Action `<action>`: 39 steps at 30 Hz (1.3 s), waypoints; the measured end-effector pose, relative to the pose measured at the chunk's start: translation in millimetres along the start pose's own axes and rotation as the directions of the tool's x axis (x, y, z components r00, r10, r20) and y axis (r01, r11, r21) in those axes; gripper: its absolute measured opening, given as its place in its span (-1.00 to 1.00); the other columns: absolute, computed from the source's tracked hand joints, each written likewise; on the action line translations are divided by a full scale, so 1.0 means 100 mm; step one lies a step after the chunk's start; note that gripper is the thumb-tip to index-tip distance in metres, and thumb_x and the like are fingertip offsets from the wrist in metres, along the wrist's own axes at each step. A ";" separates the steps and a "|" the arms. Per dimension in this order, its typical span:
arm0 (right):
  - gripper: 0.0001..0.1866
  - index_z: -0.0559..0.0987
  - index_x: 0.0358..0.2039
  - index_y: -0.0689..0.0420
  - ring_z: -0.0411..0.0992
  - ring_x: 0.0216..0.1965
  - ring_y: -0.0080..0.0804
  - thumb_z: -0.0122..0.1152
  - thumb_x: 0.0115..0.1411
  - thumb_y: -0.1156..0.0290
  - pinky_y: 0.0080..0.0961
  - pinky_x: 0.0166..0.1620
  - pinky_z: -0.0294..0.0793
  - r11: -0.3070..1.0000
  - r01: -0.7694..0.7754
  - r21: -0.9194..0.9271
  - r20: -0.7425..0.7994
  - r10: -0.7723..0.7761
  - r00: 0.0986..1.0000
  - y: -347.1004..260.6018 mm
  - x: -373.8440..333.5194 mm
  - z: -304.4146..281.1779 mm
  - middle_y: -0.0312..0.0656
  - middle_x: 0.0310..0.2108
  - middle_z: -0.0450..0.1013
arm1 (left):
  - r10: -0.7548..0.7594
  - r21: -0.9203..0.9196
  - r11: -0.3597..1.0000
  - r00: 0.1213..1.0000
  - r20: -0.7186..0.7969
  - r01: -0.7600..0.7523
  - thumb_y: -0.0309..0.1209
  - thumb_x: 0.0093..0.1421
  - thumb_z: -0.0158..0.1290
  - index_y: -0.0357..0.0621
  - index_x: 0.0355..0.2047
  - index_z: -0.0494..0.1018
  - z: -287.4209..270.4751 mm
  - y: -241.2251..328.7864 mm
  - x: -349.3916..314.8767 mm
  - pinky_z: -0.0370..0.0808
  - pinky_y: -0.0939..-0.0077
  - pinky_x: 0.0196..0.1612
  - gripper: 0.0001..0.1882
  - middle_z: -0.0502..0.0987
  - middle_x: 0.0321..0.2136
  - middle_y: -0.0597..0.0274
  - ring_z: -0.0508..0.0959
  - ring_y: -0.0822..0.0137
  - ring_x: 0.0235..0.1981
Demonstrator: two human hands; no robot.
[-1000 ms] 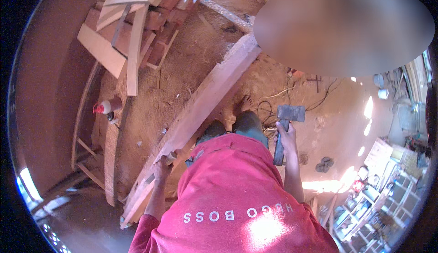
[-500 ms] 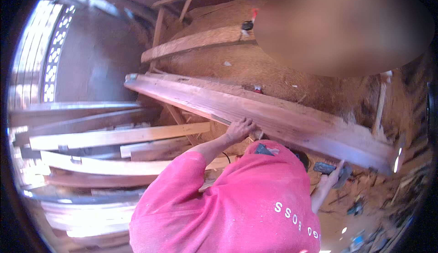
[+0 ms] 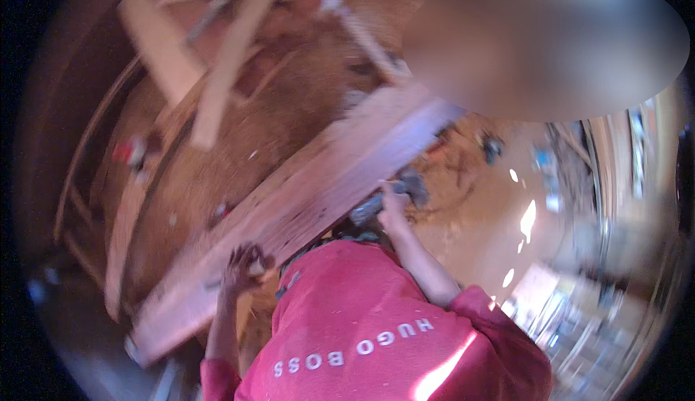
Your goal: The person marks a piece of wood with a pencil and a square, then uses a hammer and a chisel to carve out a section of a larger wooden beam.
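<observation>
A long, thick reddish-brown wooden beam (image 3: 318, 180) runs slantwise in front of me, from lower left to upper right. My left hand (image 3: 244, 267) lies against its near side, fingers curled round a narrow tool that looks like a chisel; its dark flat end (image 3: 211, 284) sticks out to the left over the wood. To the right, beside the beam's near edge, my right hand (image 3: 393, 209) grips a dark blue-grey tool (image 3: 413, 186) with a blocky end. Blur hides its exact kind. One finger of that hand points forward.
Beyond the beam, wooden boards (image 3: 217, 90) and a curved timber (image 3: 130, 234) stand over brown, dusty ground (image 3: 275, 122). A red and white object (image 3: 130, 152) sits on that timber. Small dark objects (image 3: 492, 148) lie right of the beam. Blurred stacked items fill the far right.
The view has swung round to the right, so the beam slants the other way. Both hands keep their tools. The stacked planks at left have gone out of view.
</observation>
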State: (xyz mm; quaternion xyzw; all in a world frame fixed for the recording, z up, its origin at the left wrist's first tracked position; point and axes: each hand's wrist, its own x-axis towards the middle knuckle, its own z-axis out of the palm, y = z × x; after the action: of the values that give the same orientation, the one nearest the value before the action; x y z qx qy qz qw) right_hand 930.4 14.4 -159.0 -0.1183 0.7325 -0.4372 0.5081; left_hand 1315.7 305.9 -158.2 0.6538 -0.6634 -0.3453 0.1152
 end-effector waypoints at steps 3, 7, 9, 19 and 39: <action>-0.47 0.42 -0.11 0.30 0.42 -0.28 -0.37 0.51 0.00 0.37 -0.31 -0.22 0.48 0.997 0.037 -0.071 -0.190 -0.050 0.981 0.21 0.12 -0.01 -0.16 -0.22 0.43 | -0.212 -0.101 0.967 0.960 0.182 0.233 -0.23 -0.45 0.51 -0.08 0.30 0.22 0.09 -0.08 -0.12 0.38 0.08 0.23 0.20 0.44 0.11 0.06 0.36 -0.05 0.20; -0.53 0.43 -0.19 0.23 0.40 -0.36 -0.41 0.51 -0.01 0.37 -0.32 -0.26 0.47 0.999 -0.003 0.043 -0.090 0.007 0.996 -0.02 -0.10 -0.16 -0.24 -0.35 0.41 | -0.123 -0.051 0.990 0.988 0.096 0.129 -0.28 -0.50 0.50 -0.01 0.33 0.16 -0.01 0.19 -0.13 0.49 0.01 0.02 0.27 0.45 0.00 0.04 0.42 -0.08 0.07; -0.54 0.42 -0.22 0.20 0.41 -0.35 -0.42 0.51 -0.02 0.37 -0.31 -0.27 0.48 0.999 -0.038 0.023 -0.022 0.038 0.999 0.20 0.08 -0.16 -0.24 -0.35 0.42 | -0.206 0.048 0.978 0.978 0.044 0.204 -0.31 -0.49 0.49 0.00 0.34 0.14 0.11 0.25 -0.16 0.49 0.00 -0.01 0.26 0.46 -0.05 0.06 0.43 -0.09 0.03; -0.38 0.36 -0.10 0.22 0.41 -0.16 -0.35 0.53 -0.06 0.27 -0.27 -0.09 0.45 0.999 -0.040 -0.008 -0.104 0.039 0.994 0.07 0.36 -0.03 -0.13 -0.21 0.39 | -0.296 0.089 0.949 0.951 -0.088 0.303 -0.35 -0.36 0.42 0.07 0.29 0.17 -0.13 0.84 0.19 0.49 -0.07 -0.06 0.11 0.40 -0.05 0.07 0.39 -0.09 0.02; -0.40 0.39 -0.12 0.28 0.48 -0.21 -0.24 0.51 -0.06 0.25 -0.24 -0.15 0.51 0.928 0.045 -0.370 -0.160 -0.112 0.981 0.00 0.92 0.06 -0.05 -0.23 0.46 | -0.096 0.263 0.953 0.972 -0.213 0.151 -0.19 -0.27 0.45 0.02 0.27 0.22 0.30 0.50 0.56 0.45 -0.12 0.08 0.05 0.38 0.02 -0.06 0.38 -0.17 0.11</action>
State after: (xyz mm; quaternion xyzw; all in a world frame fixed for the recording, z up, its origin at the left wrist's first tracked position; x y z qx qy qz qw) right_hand 893.7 -46.2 -218.4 -0.2002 0.8379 -0.3228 0.3919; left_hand 1251.5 258.0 -166.8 0.7349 -0.6481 -0.1888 0.0657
